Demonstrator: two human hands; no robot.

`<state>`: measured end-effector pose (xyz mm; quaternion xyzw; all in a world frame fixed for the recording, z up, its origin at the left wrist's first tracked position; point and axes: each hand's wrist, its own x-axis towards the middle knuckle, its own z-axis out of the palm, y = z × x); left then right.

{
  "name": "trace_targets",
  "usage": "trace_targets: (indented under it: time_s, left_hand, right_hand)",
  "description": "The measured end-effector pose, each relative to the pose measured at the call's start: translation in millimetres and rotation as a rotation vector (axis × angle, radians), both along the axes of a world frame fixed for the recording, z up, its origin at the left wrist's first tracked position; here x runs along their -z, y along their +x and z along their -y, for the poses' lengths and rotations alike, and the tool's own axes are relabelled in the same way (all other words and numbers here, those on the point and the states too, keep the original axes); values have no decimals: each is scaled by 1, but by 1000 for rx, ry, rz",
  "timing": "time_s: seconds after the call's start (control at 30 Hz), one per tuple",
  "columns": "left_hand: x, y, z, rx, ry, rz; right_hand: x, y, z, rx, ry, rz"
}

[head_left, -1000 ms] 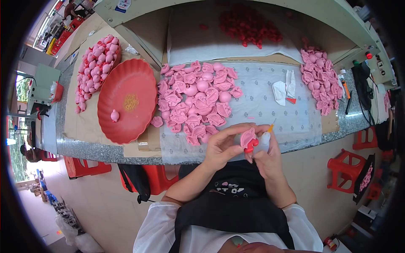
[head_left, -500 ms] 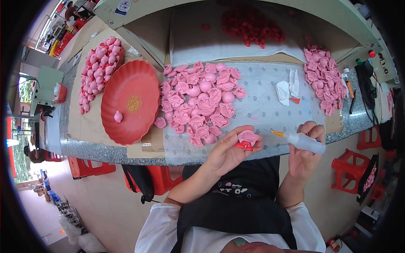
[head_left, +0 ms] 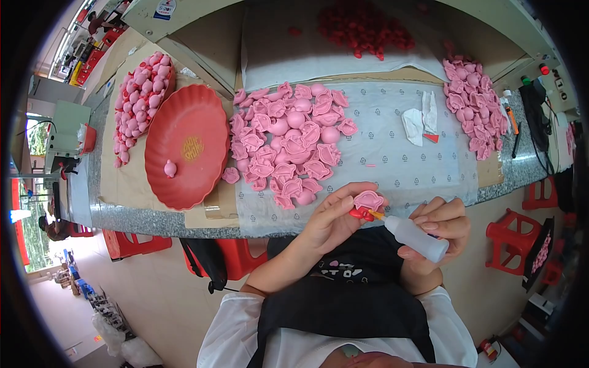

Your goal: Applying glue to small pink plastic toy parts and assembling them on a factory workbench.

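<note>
Across the counter (head_left: 153, 214) pink shells are lying heaped, while at lower centre the left hand (head_left: 331, 224) is pinching a pink piece (head_left: 368, 199) and the right hand (head_left: 438, 227) is gripping a glue bottle (head_left: 417, 239), apparently mid-gluing, needing a steady nozzle.

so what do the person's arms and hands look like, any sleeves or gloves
Both hands, the left hand and the right hand, are bare, with no gloves. The forearms are uncovered; white sleeves sit pushed up around the elbows, beside a black apron.
</note>
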<state>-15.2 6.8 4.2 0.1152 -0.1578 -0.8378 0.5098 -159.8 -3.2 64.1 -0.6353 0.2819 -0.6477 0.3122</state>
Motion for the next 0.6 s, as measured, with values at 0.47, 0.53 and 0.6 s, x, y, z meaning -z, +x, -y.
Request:
trace_targets:
  time_s: [0.47,0.53,0.6]
  left_hand:
    - [0,1,-1,17,14,-20]
    - [0,1,-1,16,20,-16]
    - [1,1,-1,16,14,-10]
  right_hand:
    - [0,-4,0,-89,15,-81]
    - [1,-3,-1,-93,30,-72]
    - [2,-4,-1,-91,23,-63]
